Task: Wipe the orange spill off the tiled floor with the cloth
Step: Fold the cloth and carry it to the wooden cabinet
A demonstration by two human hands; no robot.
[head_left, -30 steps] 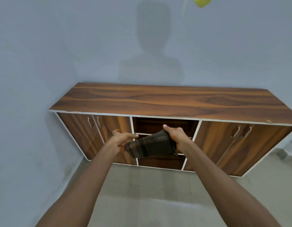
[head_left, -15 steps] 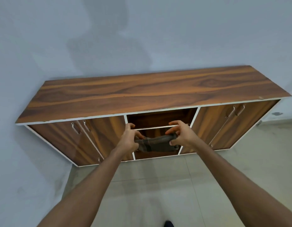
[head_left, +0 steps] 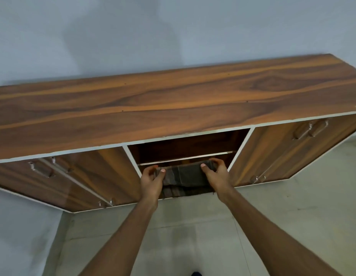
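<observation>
Cloth [head_left: 186, 175], dark brown with faint stripes, is stretched between two bare hands in front of the open middle compartment of a low wood-grain cabinet [head_left: 173, 108], at its lower shelf. The left hand [head_left: 152, 181] pinches the cloth's left end with thumb and fingers closed on it; the right hand [head_left: 216, 175] pinches the right end the same way. Pale tiled floor [head_left: 193, 236] lies below the forearms, and no orange spill shows on it. This looks like the fetching step, before any wiping. Next, the cloth likely needs carrying to wherever the spill lies, out of view.
</observation>
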